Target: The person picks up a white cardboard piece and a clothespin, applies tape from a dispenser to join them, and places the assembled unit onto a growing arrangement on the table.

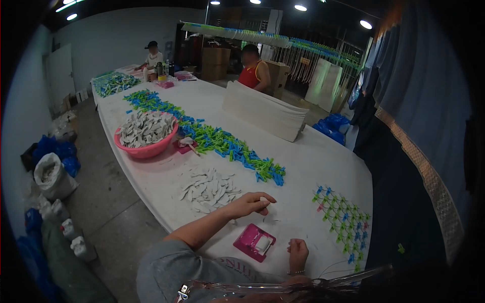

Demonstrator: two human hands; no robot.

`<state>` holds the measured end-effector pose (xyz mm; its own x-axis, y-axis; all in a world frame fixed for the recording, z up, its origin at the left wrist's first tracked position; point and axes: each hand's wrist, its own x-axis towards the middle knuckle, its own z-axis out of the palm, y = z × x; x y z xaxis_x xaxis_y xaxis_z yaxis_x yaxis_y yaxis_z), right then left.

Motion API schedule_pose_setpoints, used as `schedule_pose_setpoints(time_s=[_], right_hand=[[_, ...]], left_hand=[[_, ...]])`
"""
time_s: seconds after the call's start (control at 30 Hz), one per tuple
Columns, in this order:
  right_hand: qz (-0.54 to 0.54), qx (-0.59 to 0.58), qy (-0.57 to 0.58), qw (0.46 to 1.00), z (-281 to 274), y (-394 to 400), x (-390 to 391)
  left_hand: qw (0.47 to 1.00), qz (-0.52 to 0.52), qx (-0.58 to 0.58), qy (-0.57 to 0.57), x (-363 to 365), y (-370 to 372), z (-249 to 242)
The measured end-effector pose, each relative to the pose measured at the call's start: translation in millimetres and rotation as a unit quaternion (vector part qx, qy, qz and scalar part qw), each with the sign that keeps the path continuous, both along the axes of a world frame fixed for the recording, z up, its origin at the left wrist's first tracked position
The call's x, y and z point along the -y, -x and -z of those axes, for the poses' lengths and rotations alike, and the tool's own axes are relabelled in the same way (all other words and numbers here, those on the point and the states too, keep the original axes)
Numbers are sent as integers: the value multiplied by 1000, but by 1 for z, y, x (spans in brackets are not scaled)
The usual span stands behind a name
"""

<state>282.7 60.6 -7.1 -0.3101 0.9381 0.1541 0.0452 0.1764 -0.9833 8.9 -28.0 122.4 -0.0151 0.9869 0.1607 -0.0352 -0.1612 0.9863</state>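
Note:
My left hand [254,204] is above the table, thumb and fingers closed on a small pale piece [263,200]. It looks like the flat grey-white pieces [209,189] heaped loosely beside my left forearm. Lower and to the right, my right hand [298,252] has its fingers curled together near the table surface; whatever they hold, if anything, is too small to make out. Between the hands lies a magenta plastic tray [244,241] with a white block [263,244] on it.
A long band of blue and green plastic clips [217,139] crosses the white table [313,156]. A pink basin [146,150] holds more grey pieces. Right stands a lattice of clips [343,219]; behind, stacked pale sheets [265,111]. Two people, one in a red top [250,76], are across the table.

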Motion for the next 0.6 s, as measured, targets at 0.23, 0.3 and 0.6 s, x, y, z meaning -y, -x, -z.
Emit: schedule_pose_setpoints(time_s=[0.23, 0.3, 0.6], right_hand=[[-16, -30, -12, 999, -1, -3, 2], [-12, -48, -43, 998, 4, -7, -2], [-59, -18, -88, 994, -97, 20, 35]], left_hand=[[998, 14, 69, 6, -6, -11, 24], [999, 14, 39, -14, -2, -12, 22], [999, 26, 23, 4, -2, -9, 5]])
